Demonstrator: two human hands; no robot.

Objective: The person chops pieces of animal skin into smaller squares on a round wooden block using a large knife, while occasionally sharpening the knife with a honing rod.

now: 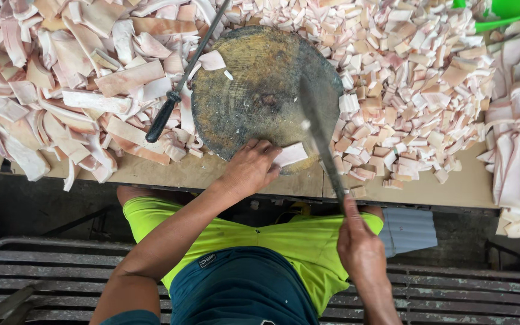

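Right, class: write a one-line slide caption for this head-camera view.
Left hand steadies a pale meat strip on a round chopping block while the right hand holds a long knife.

A pale, flat piece of pork skin (290, 154), roughly rectangular with a pinkish-white surface, is laid on the near edge of the round chopping block (254, 84). It is pressed down at its left end by the fingers of the left hand (249, 170), and its right end is left uncovered. The block is a dark, worn wooden disc, stained and scored, set on the desk. A long knife (318, 129) with a broad, dull grey blade is held in the right hand (359, 247) by its handle. The blade is raised and angled across the block's right side, with its edge just beside the skin piece's right end.
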